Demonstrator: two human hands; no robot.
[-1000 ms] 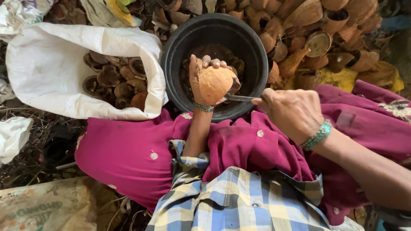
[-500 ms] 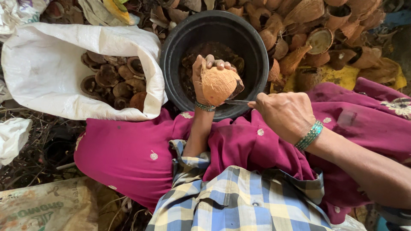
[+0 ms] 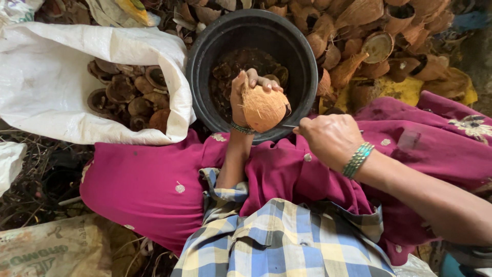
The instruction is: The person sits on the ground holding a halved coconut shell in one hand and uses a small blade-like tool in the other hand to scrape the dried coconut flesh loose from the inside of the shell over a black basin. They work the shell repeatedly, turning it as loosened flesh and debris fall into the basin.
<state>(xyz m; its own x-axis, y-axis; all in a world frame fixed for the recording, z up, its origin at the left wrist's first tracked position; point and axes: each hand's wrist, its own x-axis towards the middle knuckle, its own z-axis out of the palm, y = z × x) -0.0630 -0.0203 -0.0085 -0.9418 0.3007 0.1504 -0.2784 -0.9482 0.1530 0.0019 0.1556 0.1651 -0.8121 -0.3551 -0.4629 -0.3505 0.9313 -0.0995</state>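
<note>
Coconut (image 3: 264,109) gripped in left hand (image 3: 245,92) over black tub (image 3: 205,56), right hand (image 3: 330,138) clasping blade (image 3: 288,125), shell-filled sack (image 3: 56,87) beside.

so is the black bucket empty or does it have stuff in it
Partly filled: the black bucket holds dark brown pieces across its bottom, with bare inner wall showing above them.

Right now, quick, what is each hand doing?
Left hand: closed around a coconut half, held over the black tub.
Right hand: closed on a thin metal blade that touches the coconut half.
</note>
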